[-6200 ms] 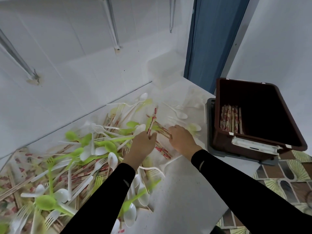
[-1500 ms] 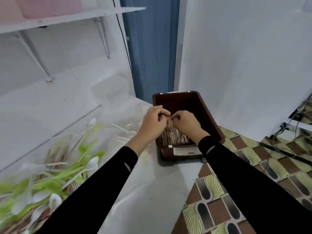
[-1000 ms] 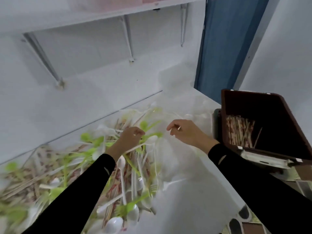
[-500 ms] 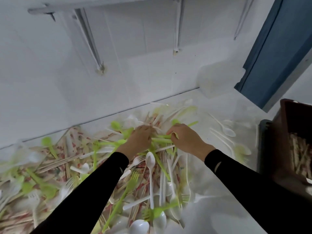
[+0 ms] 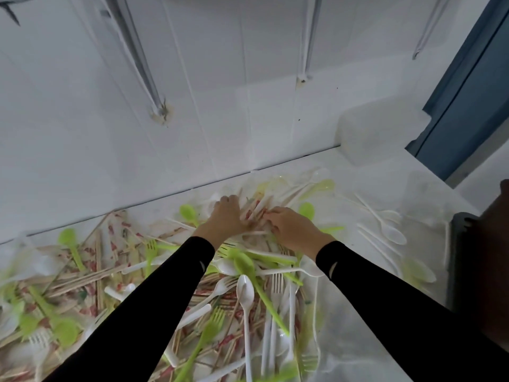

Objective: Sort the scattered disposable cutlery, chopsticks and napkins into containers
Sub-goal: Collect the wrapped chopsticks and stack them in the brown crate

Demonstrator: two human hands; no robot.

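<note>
**Both hands on the wrapped chopsticks at the far side of the pile**

Your left hand [image 5: 226, 216] and right hand [image 5: 294, 230] meet at the back of the cutlery pile [image 5: 192, 285], close to the tiled wall [image 5: 220, 106]. Between them lies a bunch of wrapped chopsticks [image 5: 256, 210], their paper sleeves printed in red and fanning away from you.

Your left hand lies over the near end of that bunch with its fingers bent down on the far side. Whether it grips the bunch or only presses on it, you cannot tell from this view. Your right hand is narrow, its fingertips [image 5: 269, 215] drawn together and pinching the sleeves on the right of the bunch. Black sleeves cover both forearms.

The pile covers the left and middle of the white counter [image 5: 358, 340]. It is a mix of green spoons and forks, white spoons and forks, bare wooden sticks and more wrapped pairs, all crossing each other. A green spoon [image 5: 187, 212] lies just left of your left hand, and another green spoon bowl [image 5: 306, 210] shows just beyond your right hand. A white spoon [image 5: 245, 289] lies bowl up between your forearms. A few white spoons [image 5: 391, 234] lie apart from the pile, to the right.

The brown bin [image 5: 498, 257] is cut off by the right edge of the view, with a dark tray [image 5: 465, 244] on its near side. A clear plastic container [image 5: 380, 133] stands on the counter against the wall, near the blue door [image 5: 468, 92].
</note>
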